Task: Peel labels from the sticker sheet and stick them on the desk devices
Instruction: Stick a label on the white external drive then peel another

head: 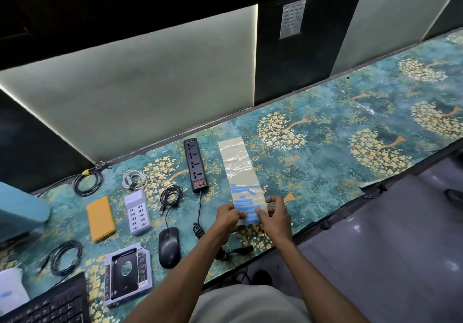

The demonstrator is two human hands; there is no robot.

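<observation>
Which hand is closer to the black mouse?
Left. The left hand holds the sticker sheet just up and right of the mouse; the right hand grips the sheet's far side, farther away.

Glossy paper sticker sheet [240,172]; matt plastic mouse [169,246].

We see two bare forearms running up from the bottom edge, with no sleeves, watch, bracelet or rings visible on them. The left hand [228,215] and the right hand [275,216] are both ungloved (the nails are too small for us to judge). Between the arms, at the bottom of the frame, we see a pale beige-grey garment [246,305], plain, with no print or buttons showing.
</observation>
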